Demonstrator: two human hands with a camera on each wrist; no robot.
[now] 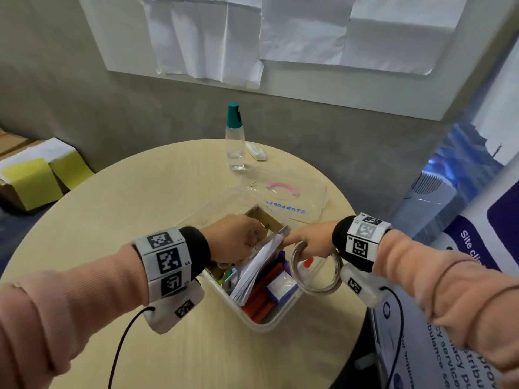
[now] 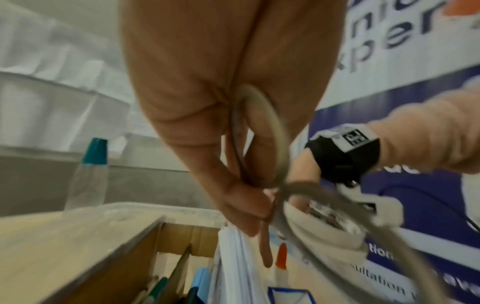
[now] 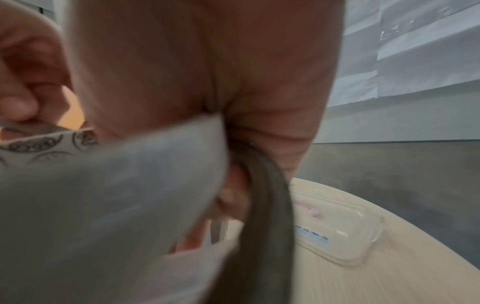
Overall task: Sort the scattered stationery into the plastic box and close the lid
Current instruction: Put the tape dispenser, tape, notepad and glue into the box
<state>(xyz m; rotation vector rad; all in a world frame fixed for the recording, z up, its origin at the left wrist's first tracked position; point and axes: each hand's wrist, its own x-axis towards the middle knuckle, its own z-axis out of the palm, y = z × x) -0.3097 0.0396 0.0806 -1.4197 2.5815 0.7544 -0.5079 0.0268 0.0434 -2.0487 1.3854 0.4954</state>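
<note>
box (image 1: 262, 322) sits near the table's (image 1: 140, 209) front right edge, already packed: red and orange bars nearest, a purple-edged pad (image 1: 280, 287), then a sheaf of papers (image 1: 257, 265) standing on edge, with a cardboard divider (image 1: 265, 220) at the far end. both hands are over it. right hand (image 1: 307, 241) has its fingers curled through a tape ring (image 1: 316, 269), which hangs from them over the box's right rim; from the right wrist view that hand also seems to be touching the papers, though blur makes it hard to be sure. left hand (image 1: 234, 238) is curled down at the top of the sheaf, and the left wrist view shows its fingertips pinching a small loop (image 2: 259, 144) against the paper edge.

how it'll handle: the ring looks light and rigid, easy to hook, likely to roll if dropped on edge, so lay it flat. papers are floppy and will fan out; best held by the top edge and pressed sideways to open a slot.

farther back, the clear lid (image 1: 292, 197) lies flat, off the box, pink handle up. thin and slick by the look of it; take it by the rim. beyond that stands a bottle (image 1: 235, 138).
</note>
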